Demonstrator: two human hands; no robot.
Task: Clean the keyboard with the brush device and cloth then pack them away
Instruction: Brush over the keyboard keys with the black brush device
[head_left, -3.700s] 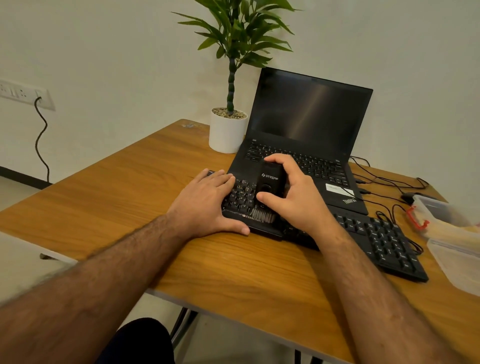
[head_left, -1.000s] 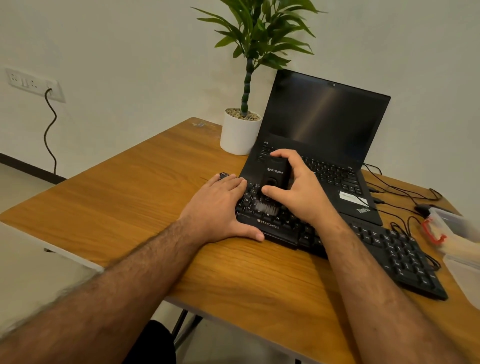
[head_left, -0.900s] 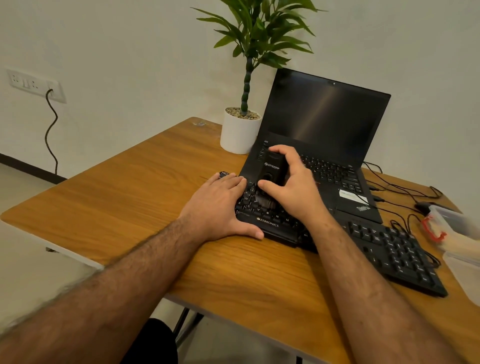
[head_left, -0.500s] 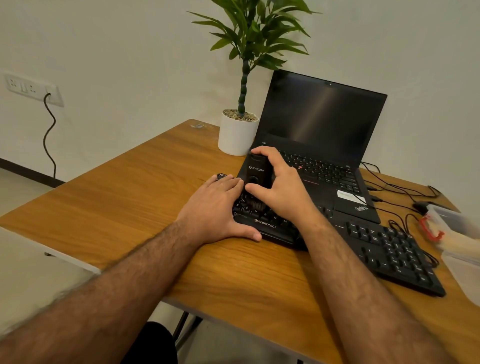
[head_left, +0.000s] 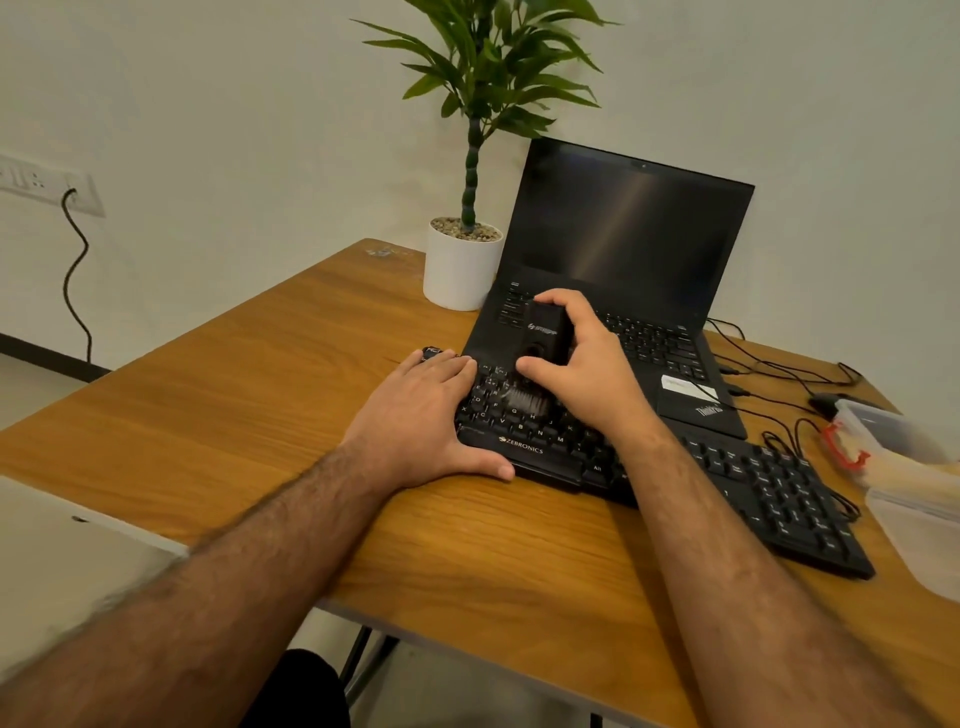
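head view shows the brushing step under way: the right hand (head_left: 582, 369) grips the brush device (head_left: 540, 345), bristles down on the keyboard (head_left: 540, 447), which lies along the worktop (head_left: 249, 395) near edge. the left hand (head_left: 421, 415) lies flat, fingers straight, pressing the keyboard's left end. no cloth is in view; wiping and packing look undone. a laptop (head_left: 623, 249) sits close behind, cables and a plastic box (head_left: 893, 447) crowd the right edge; the left side has open room.

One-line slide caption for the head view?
Right hand grips the brush device, bristles on the black keyboard, which the flat left hand steadies.
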